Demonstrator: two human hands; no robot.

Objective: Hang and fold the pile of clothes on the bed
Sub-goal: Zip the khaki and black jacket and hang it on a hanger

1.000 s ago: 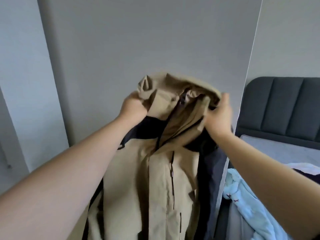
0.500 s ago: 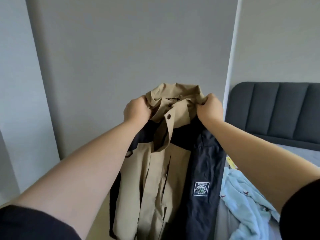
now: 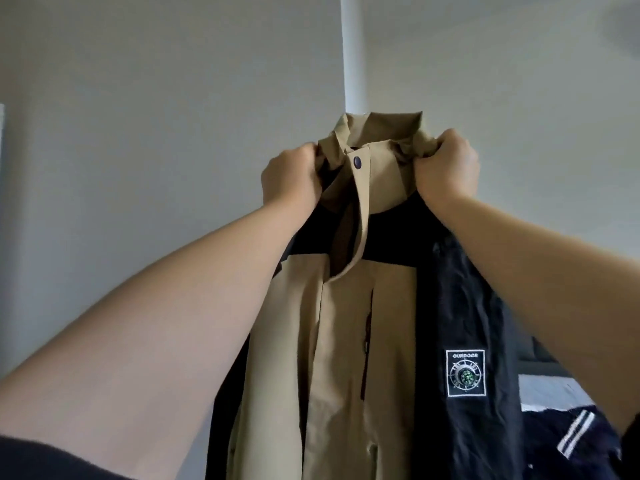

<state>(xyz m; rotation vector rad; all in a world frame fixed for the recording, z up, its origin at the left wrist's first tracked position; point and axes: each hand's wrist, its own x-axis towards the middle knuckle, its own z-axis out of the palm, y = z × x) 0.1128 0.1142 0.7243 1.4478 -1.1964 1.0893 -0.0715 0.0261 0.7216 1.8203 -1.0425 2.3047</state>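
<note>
At the lower right I see only a small part of the bed; a dark garment with a striped band lies on it.

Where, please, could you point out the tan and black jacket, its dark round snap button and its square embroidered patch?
Tan and black jacket [image 3: 391,323]: head view, tan chest panel.
Dark round snap button [image 3: 357,162]: head view, button centre.
Square embroidered patch [image 3: 465,373]: head view, compass emblem.

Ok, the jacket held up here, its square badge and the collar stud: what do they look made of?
Jacket: probably a thin woven synthetic shell, matte tan and black; the black part shows fine crinkles. Badge: looks embroidered, with a white stitched border and lettering on black. Stud: dark, round, faintly glossy; metal or plastic, cannot tell.
</note>
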